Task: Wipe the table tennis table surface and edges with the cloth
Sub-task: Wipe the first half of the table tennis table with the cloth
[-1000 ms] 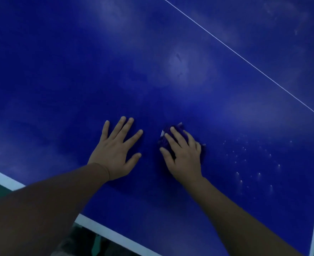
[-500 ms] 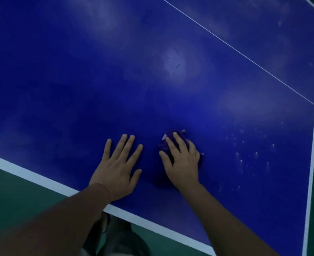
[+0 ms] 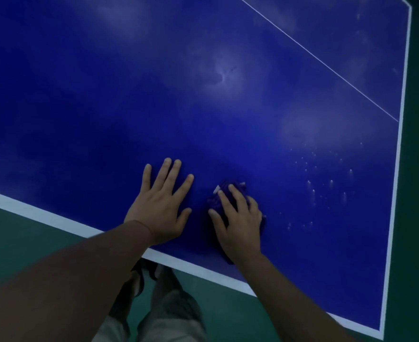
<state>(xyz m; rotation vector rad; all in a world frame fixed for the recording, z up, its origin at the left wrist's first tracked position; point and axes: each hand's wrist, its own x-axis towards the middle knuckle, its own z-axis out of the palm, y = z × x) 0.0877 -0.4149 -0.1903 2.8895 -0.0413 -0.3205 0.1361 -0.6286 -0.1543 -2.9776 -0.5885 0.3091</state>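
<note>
- Nearest to you, your legs in light grey trousers stand on the dark green floor, just outside the near edge of the table.
- The white border stripe of the blue table tennis table runs slantwise across in front of you; both your forearms cross over it.
- Your left hand lies flat on the blue surface just inside that stripe, fingers straight and spread, holding nothing.
- Your right hand sits just beside it, apart from it, palm down on the dark purple, shaggy cloth. The fingers are loosely bent over the bunched fabric and press it onto the table; you cannot tell whether they truly pinch it.
- The cloth shows past your fingertips and thumb, and a small white tag sticks out at its far left side.
- To the right of the cloth, a scatter of small pale specks lies on the surface, near the right-hand border stripe.
- Farther out, hazy pale smears cloud the blue surface.
- Beyond them, the thin white centre line runs slantwise to the right edge.
</note>
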